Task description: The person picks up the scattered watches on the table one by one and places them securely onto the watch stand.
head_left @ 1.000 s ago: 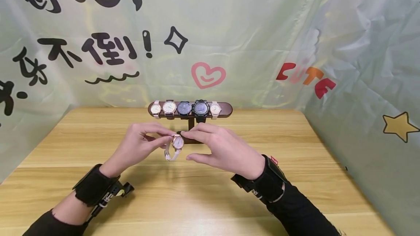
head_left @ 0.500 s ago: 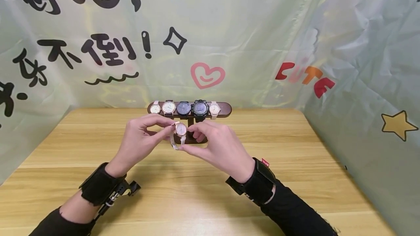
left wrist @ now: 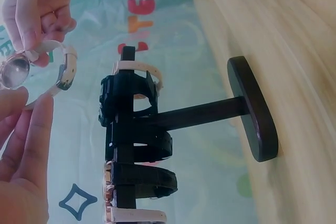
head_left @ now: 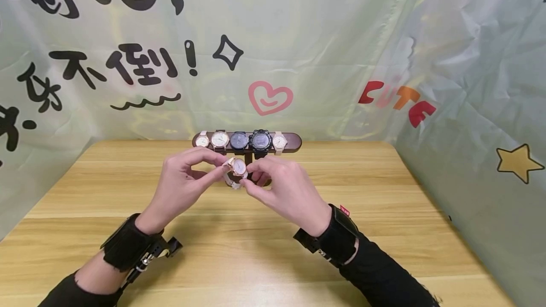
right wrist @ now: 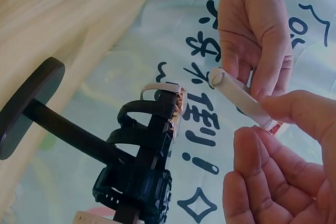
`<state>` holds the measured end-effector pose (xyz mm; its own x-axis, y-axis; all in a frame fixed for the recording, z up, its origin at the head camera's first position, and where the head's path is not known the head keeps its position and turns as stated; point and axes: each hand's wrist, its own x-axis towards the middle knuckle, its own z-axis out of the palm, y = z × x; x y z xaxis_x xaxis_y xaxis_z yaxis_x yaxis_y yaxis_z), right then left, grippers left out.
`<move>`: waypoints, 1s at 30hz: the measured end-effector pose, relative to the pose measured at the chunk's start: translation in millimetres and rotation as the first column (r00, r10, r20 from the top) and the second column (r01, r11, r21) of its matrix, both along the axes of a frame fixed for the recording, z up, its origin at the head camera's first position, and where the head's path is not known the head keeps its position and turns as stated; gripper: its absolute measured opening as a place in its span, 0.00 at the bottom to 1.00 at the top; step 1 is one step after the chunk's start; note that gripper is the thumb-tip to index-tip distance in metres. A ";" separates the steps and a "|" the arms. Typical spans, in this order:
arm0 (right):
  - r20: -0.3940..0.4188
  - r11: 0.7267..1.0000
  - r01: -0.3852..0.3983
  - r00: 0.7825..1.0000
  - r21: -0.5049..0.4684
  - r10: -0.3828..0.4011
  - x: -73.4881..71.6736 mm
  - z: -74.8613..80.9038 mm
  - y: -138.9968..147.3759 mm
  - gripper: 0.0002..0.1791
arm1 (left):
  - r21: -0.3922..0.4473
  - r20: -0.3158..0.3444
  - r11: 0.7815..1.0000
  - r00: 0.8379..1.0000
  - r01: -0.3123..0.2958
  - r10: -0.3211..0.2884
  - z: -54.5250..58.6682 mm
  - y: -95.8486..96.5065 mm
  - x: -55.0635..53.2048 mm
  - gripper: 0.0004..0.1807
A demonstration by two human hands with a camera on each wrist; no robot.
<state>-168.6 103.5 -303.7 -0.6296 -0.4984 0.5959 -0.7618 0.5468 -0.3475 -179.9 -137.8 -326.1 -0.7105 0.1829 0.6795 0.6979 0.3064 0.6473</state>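
Observation:
A wristwatch (head_left: pixel 239 167) with a white strap and a rose-gold case is held up between both hands, in front of the watch stand. My left hand (head_left: pixel 181 181) pinches one end of its case by the strap, thumb against index finger. On the other side, my right hand (head_left: pixel 290 191) pinches the strap close to the case. In the left wrist view the strap (left wrist: pixel 68 66) is buckled into a loop and the dial (left wrist: pixel 16 72) faces away from the stand. The right wrist view shows the strap (right wrist: pixel 241 98) stretching between the two hands.
Behind the hands stands a dark watch stand (head_left: pixel 294 142) with a T-shaped bar. Several watches hang along it, among them a chunky black one (head_left: pixel 261 140) and a pale-strapped one (head_left: pixel 279 141). Its base (left wrist: pixel 254 108) rests on the wooden table (head_left: pixel 239 255); a printed cloth (head_left: pixel 324 60) surrounds the table.
The watch has risen and moved slightly right, its dial now tilted. My right hand has gone from spread fingers beside it to pinching its strap; my left hand keeps its pinch.

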 end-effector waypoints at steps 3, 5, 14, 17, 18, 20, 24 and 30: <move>-0.008 1.000 -0.003 1.000 -0.009 0.003 -0.6 2.1 1.4 0.05 | -0.005 -0.013 1.000 1.000 0.000 0.000 0.3 -0.4 1.0 0.10; -0.008 1.000 -0.007 1.000 -0.020 0.007 -1.7 3.6 2.7 0.06 | -0.009 -0.021 1.000 1.000 0.013 -0.013 -0.1 -0.8 1.4 0.11; -0.016 0.999 -0.007 1.000 -0.045 0.006 -6.0 7.7 9.3 0.08 | -0.123 -0.055 0.989 0.994 0.088 -0.096 -3.0 -2.5 2.8 0.15; -0.026 0.999 -0.012 1.000 -0.049 0.011 -6.8 8.4 10.4 0.08 | -0.141 -0.047 0.983 0.991 0.118 -0.126 -3.9 -1.4 3.5 0.16; -0.027 0.998 -0.018 0.999 -0.052 0.017 -7.2 8.6 10.6 0.08 | -0.141 -0.040 0.981 0.990 0.132 -0.139 -4.4 -0.8 3.9 0.16; -0.031 0.998 -0.027 0.999 -0.058 0.025 -7.8 8.8 11.0 0.08 | -0.136 -0.034 0.977 0.985 0.161 -0.167 -5.6 0.7 4.7 0.16; -0.037 0.997 -0.043 0.998 -0.064 0.041 -8.8 8.8 11.5 0.09 | -0.143 -0.024 0.970 0.979 0.196 -0.201 -7.9 3.7 6.4 0.16; -0.060 0.996 -0.058 0.997 -0.060 0.055 -10.4 7.6 12.4 0.11 | -0.166 0.030 0.959 0.973 0.230 -0.228 -8.6 8.2 9.9 0.13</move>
<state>-179.0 115.8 -296.1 -0.5647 -0.4931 0.6617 -0.8108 0.4812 -0.3334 -170.0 -129.6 -334.7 -0.6431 0.4519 0.6182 0.7557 0.2439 0.6079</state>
